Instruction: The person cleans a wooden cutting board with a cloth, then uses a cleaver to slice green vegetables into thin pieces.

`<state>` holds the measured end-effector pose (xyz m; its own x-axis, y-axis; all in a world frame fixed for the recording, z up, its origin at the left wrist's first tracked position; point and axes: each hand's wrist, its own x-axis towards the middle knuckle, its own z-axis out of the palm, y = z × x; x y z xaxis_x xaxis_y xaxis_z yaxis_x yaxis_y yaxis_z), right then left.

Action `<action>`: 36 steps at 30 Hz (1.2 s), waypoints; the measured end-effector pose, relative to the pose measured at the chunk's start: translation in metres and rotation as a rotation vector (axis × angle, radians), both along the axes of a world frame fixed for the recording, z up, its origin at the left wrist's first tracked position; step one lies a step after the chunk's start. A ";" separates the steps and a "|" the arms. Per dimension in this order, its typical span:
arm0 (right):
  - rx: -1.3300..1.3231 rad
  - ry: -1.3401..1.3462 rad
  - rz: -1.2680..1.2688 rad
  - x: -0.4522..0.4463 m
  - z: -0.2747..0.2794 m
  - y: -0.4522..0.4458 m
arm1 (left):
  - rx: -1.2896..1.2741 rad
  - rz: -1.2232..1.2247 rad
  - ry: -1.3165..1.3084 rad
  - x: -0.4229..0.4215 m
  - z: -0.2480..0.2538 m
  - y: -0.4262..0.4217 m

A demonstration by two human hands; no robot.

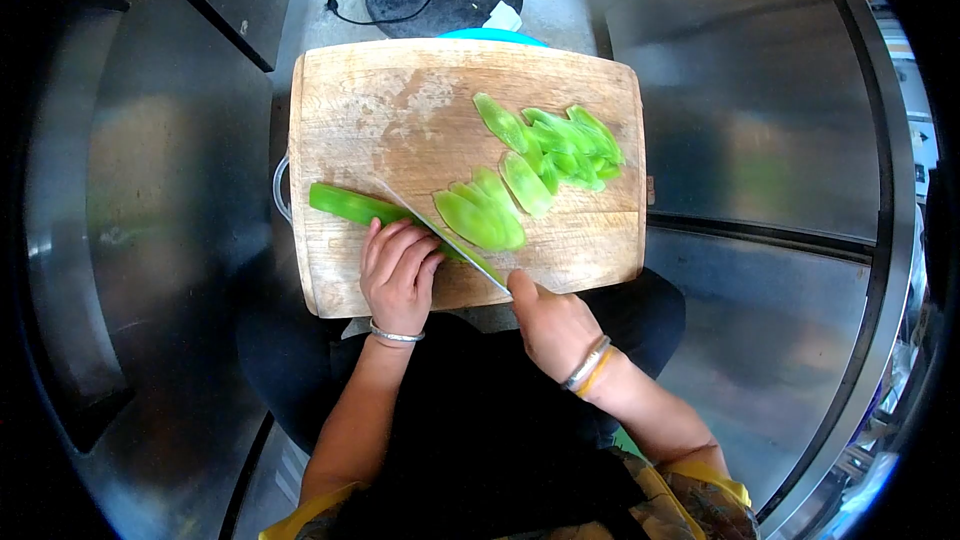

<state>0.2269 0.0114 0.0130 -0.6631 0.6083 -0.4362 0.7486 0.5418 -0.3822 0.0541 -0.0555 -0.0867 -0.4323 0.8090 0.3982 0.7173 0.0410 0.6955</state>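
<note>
In the head view, the green stem point(345, 204) lay on the board point(340, 130), its long axis slanting from near the left edge toward the near edge's middle. The left hand point(398, 272) was nearer, fingers curled over it, holding it. The right hand point(552, 325) gripped the knife point(440, 232), its blade along the stem's far side; whether they touched was hard to tell. Green slices point(475, 215) lay farther right.

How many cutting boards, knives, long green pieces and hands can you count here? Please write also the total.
Cutting board: 1
Knife: 1
Long green piece: 1
Hands: 2 (left hand, right hand)
Total: 5
</note>
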 end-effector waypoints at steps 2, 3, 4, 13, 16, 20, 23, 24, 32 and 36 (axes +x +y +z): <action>0.006 -0.009 0.007 -0.010 -0.014 0.004 | 0.005 0.001 -0.007 0.000 0.000 0.001; 0.032 0.007 0.011 -0.016 -0.025 0.006 | 0.007 0.000 -0.015 0.000 0.000 0.001; 0.058 0.026 0.014 -0.021 -0.031 0.008 | 0.008 0.000 -0.012 -0.001 0.001 0.001; -0.030 0.263 -0.129 -0.004 0.006 0.012 | 0.008 -0.009 -0.006 -0.004 0.003 -0.003; -0.066 0.176 -0.100 0.002 0.020 0.005 | 0.023 -0.002 -0.032 -0.004 0.002 -0.002; -0.040 0.127 -0.070 0.006 0.022 -0.002 | 0.017 0.000 -0.024 -0.004 0.002 -0.002; -0.020 0.092 -0.053 0.007 0.017 -0.003 | 0.020 0.007 -0.014 -0.003 0.004 -0.001; -0.023 0.093 -0.051 0.007 0.017 -0.002 | 0.023 0.015 -0.008 -0.003 0.004 -0.001; 0.014 0.053 -0.008 -0.007 -0.003 0.001 | 0.038 0.022 -0.028 -0.002 0.000 -0.001; 0.080 -0.015 0.038 -0.030 -0.032 0.016 | 0.017 -0.001 -0.018 -0.005 0.002 -0.001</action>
<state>0.1965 0.0273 -0.0189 -0.6802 0.6159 -0.3975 0.7321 0.5987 -0.3251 0.0492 -0.0565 -0.0851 -0.4391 0.8027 0.4036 0.7045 0.0288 0.7092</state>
